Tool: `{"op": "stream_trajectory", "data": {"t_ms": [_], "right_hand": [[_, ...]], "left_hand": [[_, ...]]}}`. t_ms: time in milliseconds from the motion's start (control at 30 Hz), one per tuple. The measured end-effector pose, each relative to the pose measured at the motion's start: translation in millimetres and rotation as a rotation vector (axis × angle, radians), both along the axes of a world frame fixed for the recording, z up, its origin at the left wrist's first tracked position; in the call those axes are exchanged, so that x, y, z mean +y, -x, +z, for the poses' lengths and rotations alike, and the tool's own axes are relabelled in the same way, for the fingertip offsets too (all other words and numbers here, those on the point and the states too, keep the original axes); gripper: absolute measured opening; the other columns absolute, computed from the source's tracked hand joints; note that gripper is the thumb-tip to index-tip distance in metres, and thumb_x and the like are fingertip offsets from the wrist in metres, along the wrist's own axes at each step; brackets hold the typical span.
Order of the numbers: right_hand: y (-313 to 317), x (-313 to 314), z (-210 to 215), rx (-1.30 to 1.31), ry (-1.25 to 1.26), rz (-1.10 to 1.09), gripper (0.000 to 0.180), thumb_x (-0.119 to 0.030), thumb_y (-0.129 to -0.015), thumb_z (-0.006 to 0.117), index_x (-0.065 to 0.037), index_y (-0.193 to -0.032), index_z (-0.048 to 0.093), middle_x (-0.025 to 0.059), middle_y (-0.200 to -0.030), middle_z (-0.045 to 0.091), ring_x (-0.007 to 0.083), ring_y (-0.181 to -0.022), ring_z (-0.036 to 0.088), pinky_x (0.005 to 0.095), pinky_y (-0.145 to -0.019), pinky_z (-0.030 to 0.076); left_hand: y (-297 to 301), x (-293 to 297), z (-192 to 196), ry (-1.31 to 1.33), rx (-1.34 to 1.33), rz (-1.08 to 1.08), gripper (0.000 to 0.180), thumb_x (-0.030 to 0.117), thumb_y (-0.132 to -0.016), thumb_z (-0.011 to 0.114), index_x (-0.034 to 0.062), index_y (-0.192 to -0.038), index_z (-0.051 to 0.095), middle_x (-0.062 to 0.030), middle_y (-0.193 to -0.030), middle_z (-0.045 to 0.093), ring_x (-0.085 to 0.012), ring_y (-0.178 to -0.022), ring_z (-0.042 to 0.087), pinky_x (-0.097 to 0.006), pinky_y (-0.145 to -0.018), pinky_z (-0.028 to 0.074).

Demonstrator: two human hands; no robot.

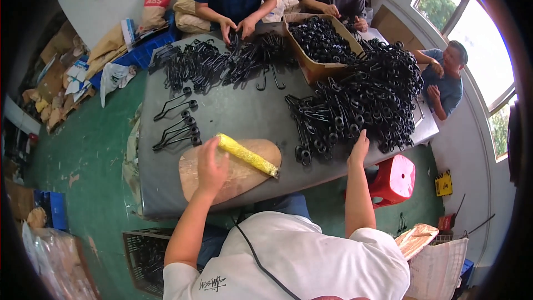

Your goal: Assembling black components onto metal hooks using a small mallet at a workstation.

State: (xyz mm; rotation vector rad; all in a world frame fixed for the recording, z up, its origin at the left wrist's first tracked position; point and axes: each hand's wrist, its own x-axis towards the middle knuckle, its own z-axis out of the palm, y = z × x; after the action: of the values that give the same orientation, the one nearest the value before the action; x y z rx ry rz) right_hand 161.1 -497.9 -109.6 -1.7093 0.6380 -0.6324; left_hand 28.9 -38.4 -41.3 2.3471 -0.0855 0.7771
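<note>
My left hand (211,164) grips the near end of a tool with a yellow wrapped handle (247,155), which lies slanted across a wooden board (244,180) at the table's front edge. My right hand (359,149) reaches with fingers apart to the edge of a big heap of black metal clips (361,105) on the right of the grey table (233,111), touching or nearly touching them. A few assembled black clips (177,130) lie in a loose row to the left of the board.
Two people sit across the table handling another pile of black clips (216,64). A cardboard box (319,41) full of black rings stands between them. A third person sits at the right by the window. A red stool (395,178) and a dark crate (145,258) stand near me.
</note>
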Motion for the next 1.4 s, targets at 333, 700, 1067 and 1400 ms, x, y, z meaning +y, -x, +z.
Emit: {"op": "stream_trajectory", "data": {"t_ms": [333, 700, 1067, 1400], "right_hand": [[-23.5, 10.6, 51.3, 0.03, -0.814, 0.392, 0.065, -0.055, -0.087, 0.067, -0.01, -0.134, 0.058, 0.0031, -0.13, 0.063, 0.022, -0.118, 0.058, 0.0378, -0.106, 0.042], [-15.9, 37.7, -1.1, -0.012, -0.81, 0.481, 0.055, -0.045, -0.087, 0.07, -0.015, -0.131, 0.058, -0.0009, -0.123, 0.062, 0.0163, -0.113, 0.055, 0.0318, -0.099, 0.039], [18.0, 57.9, 24.8, 0.119, -0.669, 0.604, 0.058, -0.038, -0.093, 0.065, -0.011, -0.142, 0.049, -0.0007, -0.12, 0.059, 0.0124, -0.107, 0.051, 0.0319, -0.095, 0.037], [-11.7, 112.5, 105.6, 0.198, 0.934, 0.428, 0.071, -0.057, -0.092, 0.055, -0.001, -0.136, 0.05, 0.0185, -0.114, 0.063, 0.0356, -0.107, 0.061, 0.0441, -0.089, 0.047]], "left_hand": [[-6.7, -52.6, -17.9, -0.326, 0.072, -0.299, 0.062, 0.035, -0.085, 0.071, 0.0114, -0.138, 0.05, -0.0145, -0.141, 0.048, -0.0355, -0.133, 0.042, -0.051, -0.112, 0.031], [-7.9, -42.4, -37.1, -0.416, 0.111, -0.289, 0.061, 0.047, -0.086, 0.067, 0.0136, -0.136, 0.053, -0.0138, -0.137, 0.05, -0.0341, -0.134, 0.042, -0.053, -0.112, 0.03], [19.6, 4.5, -32.5, -0.46, 0.219, -0.232, 0.063, 0.049, -0.086, 0.066, 0.0167, -0.138, 0.052, -0.011, -0.142, 0.047, -0.0332, -0.137, 0.039, -0.052, -0.115, 0.025], [19.0, 11.3, -34.7, -0.437, 0.177, -0.24, 0.064, 0.043, -0.084, 0.07, 0.0097, -0.136, 0.053, -0.0155, -0.14, 0.049, -0.0359, -0.136, 0.04, -0.054, -0.114, 0.027]]}}
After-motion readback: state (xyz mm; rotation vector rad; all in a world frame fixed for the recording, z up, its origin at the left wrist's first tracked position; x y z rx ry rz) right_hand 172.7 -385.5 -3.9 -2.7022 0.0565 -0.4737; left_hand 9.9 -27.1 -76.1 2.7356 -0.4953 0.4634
